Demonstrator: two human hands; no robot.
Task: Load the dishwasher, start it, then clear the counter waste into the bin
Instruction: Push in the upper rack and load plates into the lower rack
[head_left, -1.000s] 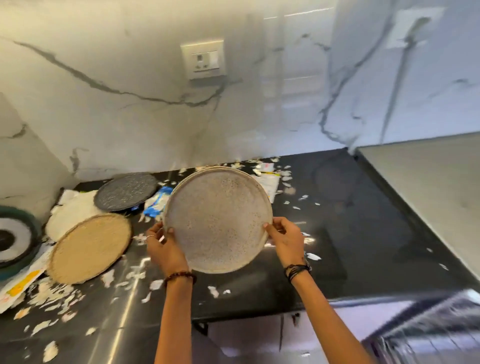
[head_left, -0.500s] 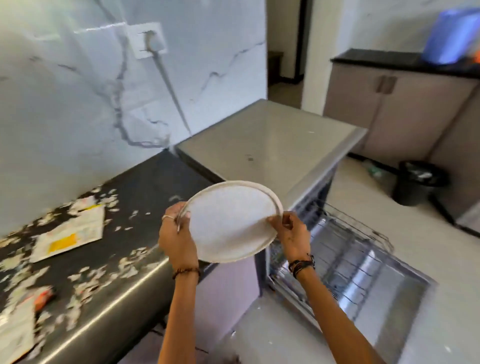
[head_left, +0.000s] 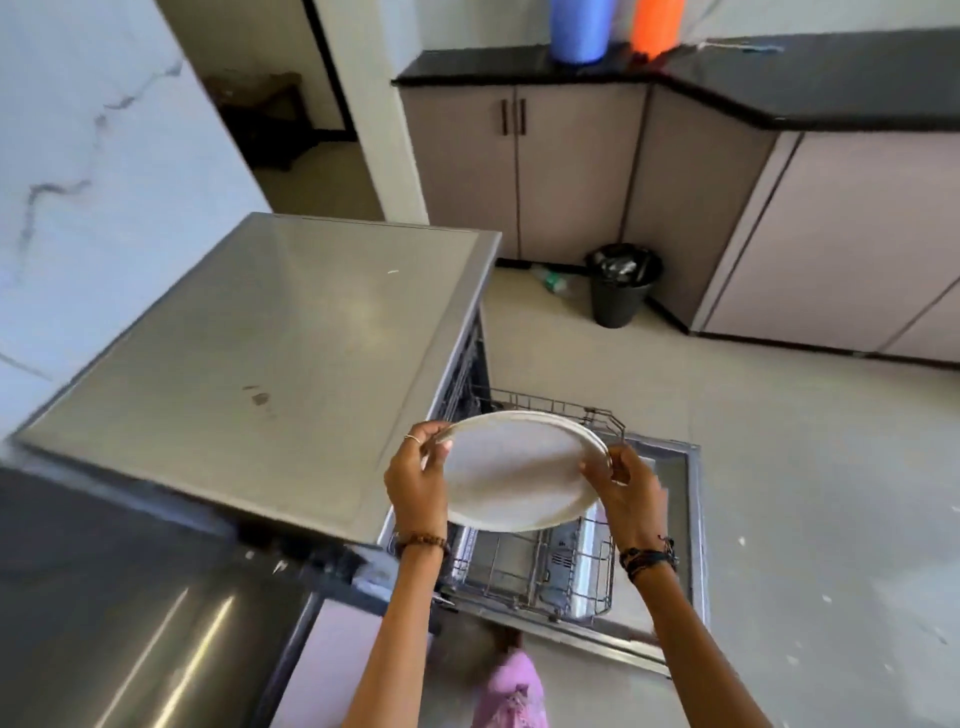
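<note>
holding plate (head_left: 511, 475) by both rims, left hand (head_left: 415, 480), right hand (head_left: 626, 486), over rack (head_left: 540, 571)

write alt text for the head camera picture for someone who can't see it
Two hands, left and right, hold a white plate by its edges above the pulled-out rack of an open dishwasher. A black bin stands on the floor by the far cabinets.

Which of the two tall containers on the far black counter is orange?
The right-hand container, beside the blue one on its left.
</note>
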